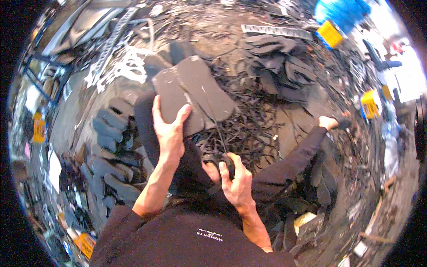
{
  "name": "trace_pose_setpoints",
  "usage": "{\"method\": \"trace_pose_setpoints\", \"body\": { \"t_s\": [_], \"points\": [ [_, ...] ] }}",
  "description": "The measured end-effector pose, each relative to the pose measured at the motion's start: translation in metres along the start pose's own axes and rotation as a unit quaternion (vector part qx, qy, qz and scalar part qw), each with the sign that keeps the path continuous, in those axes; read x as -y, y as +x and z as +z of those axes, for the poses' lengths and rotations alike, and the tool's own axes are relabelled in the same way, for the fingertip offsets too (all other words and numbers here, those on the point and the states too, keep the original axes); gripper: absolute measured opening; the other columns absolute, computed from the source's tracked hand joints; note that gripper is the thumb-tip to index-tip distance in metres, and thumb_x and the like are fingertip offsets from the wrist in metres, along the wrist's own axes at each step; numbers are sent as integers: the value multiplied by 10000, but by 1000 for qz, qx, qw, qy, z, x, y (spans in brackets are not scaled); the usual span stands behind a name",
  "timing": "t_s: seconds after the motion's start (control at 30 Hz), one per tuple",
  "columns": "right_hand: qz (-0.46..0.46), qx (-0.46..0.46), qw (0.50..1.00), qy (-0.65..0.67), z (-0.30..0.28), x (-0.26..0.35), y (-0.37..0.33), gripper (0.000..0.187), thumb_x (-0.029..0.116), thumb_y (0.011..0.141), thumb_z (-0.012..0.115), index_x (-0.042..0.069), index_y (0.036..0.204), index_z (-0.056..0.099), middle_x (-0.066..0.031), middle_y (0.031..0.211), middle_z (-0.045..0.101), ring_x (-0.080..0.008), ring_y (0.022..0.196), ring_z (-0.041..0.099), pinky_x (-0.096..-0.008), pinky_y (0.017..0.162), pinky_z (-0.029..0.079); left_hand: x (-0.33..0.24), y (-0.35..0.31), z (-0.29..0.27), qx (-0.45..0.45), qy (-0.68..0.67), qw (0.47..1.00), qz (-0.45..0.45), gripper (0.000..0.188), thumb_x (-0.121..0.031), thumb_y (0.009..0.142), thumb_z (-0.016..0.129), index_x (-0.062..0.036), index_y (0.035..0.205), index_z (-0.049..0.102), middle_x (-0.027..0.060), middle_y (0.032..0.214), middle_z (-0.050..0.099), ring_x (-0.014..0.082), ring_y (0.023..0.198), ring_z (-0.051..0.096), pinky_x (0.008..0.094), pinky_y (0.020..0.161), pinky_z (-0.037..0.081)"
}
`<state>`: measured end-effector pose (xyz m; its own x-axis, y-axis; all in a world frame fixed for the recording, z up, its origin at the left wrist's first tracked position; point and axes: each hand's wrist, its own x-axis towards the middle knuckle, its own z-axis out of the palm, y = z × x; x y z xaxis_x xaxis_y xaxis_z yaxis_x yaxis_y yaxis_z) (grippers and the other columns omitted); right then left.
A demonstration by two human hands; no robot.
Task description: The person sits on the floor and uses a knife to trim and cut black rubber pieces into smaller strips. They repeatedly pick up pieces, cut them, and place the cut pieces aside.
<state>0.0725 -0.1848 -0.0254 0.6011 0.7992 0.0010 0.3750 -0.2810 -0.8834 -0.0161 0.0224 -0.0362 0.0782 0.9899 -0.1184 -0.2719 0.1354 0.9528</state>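
Observation:
My left hand (170, 135) grips the lower left edge of a flat grey-brown sheet (171, 98), thumb on top. The sheet looks like rubber or foam and rests near my bent leg. A slit divides it from a rounded, sole-shaped part (198, 78) on its right. My right hand (237, 180) is closed around the dark handle of a long, thin-bladed knife (219, 129). The blade points up and left, its upper part lying over the sole-shaped part. Fingers beneath the sheet are hidden.
Curled dark offcut strips (258, 138) cover the ground between my legs. Dark sole-shaped pieces (109, 127) lie at the left, with another pile (284, 66) at the far right. White scrap netting (126, 66) lies far left; a blue bag (340, 15) stands far right.

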Motion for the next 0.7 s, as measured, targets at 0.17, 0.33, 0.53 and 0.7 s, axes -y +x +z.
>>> {"method": "trace_pose_setpoints", "body": {
  "t_s": [0.17,0.33,0.53,0.7],
  "points": [
    [55,22,998,-35,15,-25,-33,313,315,1066,645,31,1198,657,-254,943,748,-468,892,746,-495,751,587,-6,-13,-10,10,-48,998,-32,1034,-104,876,887,-68,1687,246,174,1433,606,259,1167,688,393,967,605],
    [33,6,997,-76,-1,-36,-64,268,233,1055,640,-9,1170,635,-246,869,705,-459,807,722,-463,720,554,-19,-20,-4,12,-46,995,-90,1025,-110,885,876,-80,1692,244,166,1434,617,259,1193,679,397,974,601],
    [40,46,997,-43,22,-12,-1,254,136,1010,676,-23,1203,630,-274,997,732,-501,930,714,-495,790,557,-17,-45,-11,43,-35,994,-92,996,-110,881,890,-33,1670,288,150,1522,550,239,1358,566,368,1140,490],
    [-23,157,981,-109,41,-10,50,353,1,988,657,-23,1335,595,-312,1084,714,-515,1047,680,-489,891,536,-11,-44,-23,56,-28,995,-83,1016,-64,884,870,-114,1697,262,142,1504,579,254,1299,623,415,1063,559]
  ]
}}
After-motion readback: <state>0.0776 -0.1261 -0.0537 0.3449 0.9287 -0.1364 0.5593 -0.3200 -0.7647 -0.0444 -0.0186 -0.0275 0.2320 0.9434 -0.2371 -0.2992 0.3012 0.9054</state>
